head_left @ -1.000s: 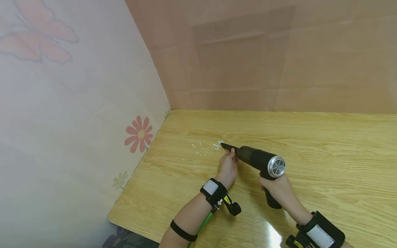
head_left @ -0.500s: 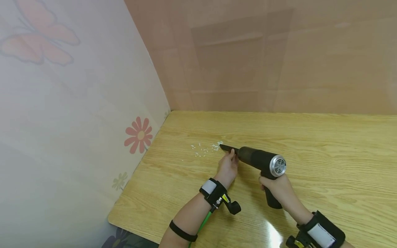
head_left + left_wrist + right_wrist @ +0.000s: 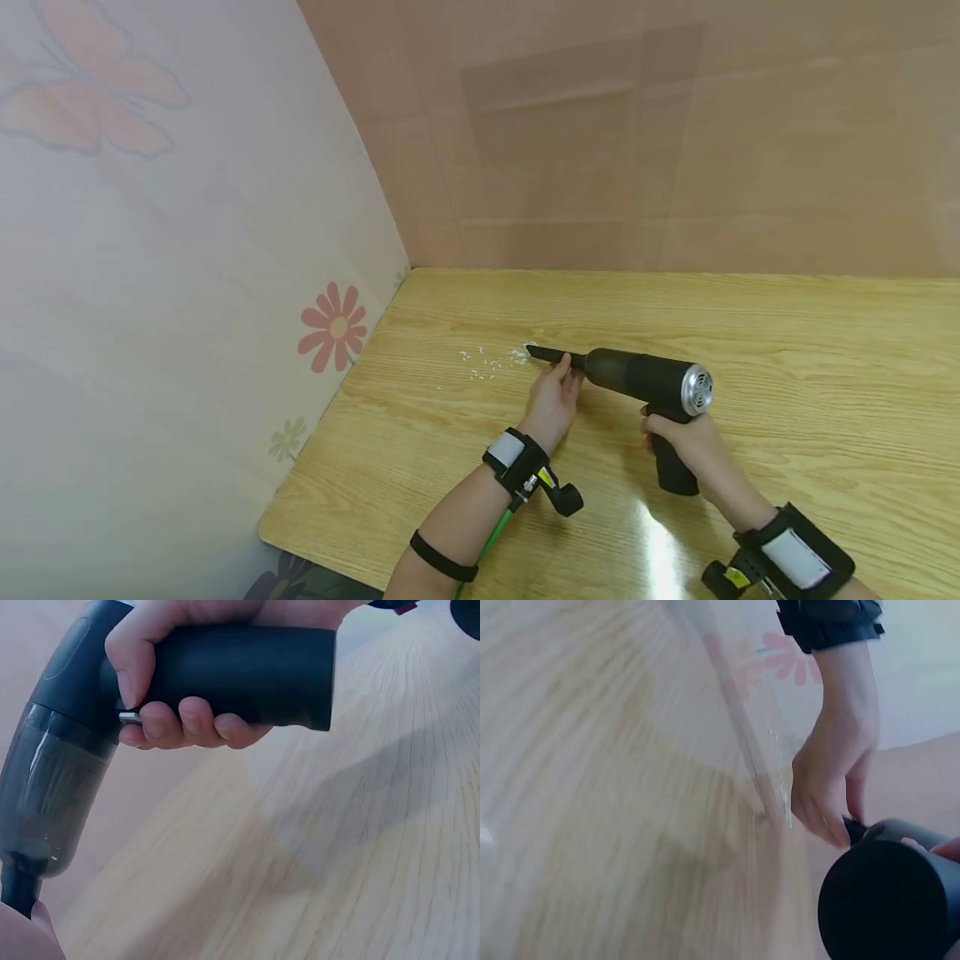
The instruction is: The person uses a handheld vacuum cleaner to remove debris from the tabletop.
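My right hand (image 3: 693, 446) grips the handle of a black handheld vacuum cleaner (image 3: 645, 379), its fingers wrapped round it in the left wrist view. The thumb lies near a small silver switch (image 3: 130, 718). My left hand (image 3: 551, 407) pinches the narrow black nozzle (image 3: 551, 354) at the front between thumb and fingers. The nozzle tip points left, right at a cluster of small white scraps (image 3: 518, 357) on the table. Through the smoky, see-through dust cup (image 3: 54, 795), some pale bits show near its lower end.
The scraps spread loosely to the left over the wood-grain table (image 3: 787, 350). A flowered wall (image 3: 187, 292) borders the table's left side, and a brown covered panel (image 3: 562, 150) stands along the back. A green cable (image 3: 491, 546) runs along the left forearm.
The vacuum cleaner's rear and my right hand have moved right, levelling the body somewhat. The nozzle tip has slid slightly left over the scraps. My left hand stays nearly in place.
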The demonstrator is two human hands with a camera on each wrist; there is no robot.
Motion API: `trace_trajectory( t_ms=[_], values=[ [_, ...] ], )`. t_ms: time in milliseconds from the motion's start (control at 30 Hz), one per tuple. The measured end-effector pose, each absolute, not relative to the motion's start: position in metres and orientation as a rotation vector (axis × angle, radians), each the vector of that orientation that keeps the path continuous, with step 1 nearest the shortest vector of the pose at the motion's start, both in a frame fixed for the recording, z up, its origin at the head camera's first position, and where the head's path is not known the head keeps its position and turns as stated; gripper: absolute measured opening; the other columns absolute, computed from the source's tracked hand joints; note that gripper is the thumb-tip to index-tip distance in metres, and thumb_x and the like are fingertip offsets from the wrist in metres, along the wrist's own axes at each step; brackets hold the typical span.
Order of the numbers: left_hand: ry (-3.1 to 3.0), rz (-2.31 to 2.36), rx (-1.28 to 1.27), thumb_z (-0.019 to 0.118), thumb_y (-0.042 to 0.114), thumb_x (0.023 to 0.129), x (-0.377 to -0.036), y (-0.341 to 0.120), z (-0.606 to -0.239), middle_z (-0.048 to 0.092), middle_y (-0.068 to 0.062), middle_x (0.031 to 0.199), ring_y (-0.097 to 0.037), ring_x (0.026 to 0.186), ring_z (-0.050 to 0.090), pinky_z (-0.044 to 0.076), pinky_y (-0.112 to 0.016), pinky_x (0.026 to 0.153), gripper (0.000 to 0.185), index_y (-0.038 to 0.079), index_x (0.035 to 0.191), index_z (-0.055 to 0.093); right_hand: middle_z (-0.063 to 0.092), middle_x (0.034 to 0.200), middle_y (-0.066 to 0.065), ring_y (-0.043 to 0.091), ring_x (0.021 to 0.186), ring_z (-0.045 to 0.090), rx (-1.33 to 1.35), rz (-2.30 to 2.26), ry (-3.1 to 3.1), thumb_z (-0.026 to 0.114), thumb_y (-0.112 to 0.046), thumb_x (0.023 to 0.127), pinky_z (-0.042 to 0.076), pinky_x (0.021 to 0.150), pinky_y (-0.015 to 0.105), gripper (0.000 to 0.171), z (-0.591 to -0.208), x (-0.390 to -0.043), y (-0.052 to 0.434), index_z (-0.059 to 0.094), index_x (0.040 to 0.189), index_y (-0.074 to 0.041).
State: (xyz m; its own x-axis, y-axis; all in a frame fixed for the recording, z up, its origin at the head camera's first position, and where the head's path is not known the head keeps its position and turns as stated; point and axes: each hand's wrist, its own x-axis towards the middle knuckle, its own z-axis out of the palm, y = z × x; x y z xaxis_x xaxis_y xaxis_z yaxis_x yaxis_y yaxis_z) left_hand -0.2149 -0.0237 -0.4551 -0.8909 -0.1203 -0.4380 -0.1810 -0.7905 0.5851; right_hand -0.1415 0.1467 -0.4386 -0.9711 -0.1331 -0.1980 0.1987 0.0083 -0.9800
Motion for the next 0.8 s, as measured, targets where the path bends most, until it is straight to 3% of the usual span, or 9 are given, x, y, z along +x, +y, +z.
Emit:
trace_trajectory(
  t_ms=[233,500,700,800],
  values=[
    [0.943,2.868,-0.7,0.05,0.018,0.1,-0.22,-0.026,-0.451,0.051,-0.011,0.119,-0.027,0.128,0.047,0.045,-0.025,0.107,0.042,0.003,0.138,0.04,0.063,0.073,-0.007,0.008,0.065,0.061,0.029,-2.11,1.898,0.053,-0.01,0.095,0.056,0.063,0.026,0.016,-0.44,-0.156,0.172,0.06,0.083,-0.019],
    [1.167,2.778,-0.598,0.054,0.012,0.098,-0.231,-0.025,-0.441,0.052,-0.018,0.121,-0.031,0.128,0.047,0.042,-0.029,0.11,0.039,-0.006,0.13,0.044,0.065,0.075,-0.013,0.005,0.071,0.063,0.118,-1.921,2.027,0.053,-0.03,0.097,0.055,0.066,0.025,0.013,-0.441,-0.174,0.206,0.059,0.09,-0.022],
    [1.268,2.731,-0.52,0.055,0.015,0.098,-0.237,-0.014,-0.441,0.055,-0.018,0.117,-0.03,0.123,0.052,0.043,-0.03,0.109,0.036,-0.006,0.126,0.046,0.065,0.077,-0.016,0.003,0.075,0.062,0.141,-1.874,2.084,0.053,-0.035,0.097,0.053,0.068,0.024,0.016,-0.439,-0.176,0.224,0.06,0.091,-0.022],
    [1.312,2.719,-0.496,0.054,0.016,0.098,-0.239,-0.009,-0.441,0.056,-0.016,0.114,-0.031,0.123,0.053,0.043,-0.031,0.109,0.035,-0.006,0.125,0.047,0.065,0.078,-0.018,0.003,0.075,0.062,0.161,-1.844,2.11,0.052,-0.037,0.097,0.053,0.068,0.024,0.022,-0.438,-0.175,0.231,0.059,0.101,-0.016]
  ],
)
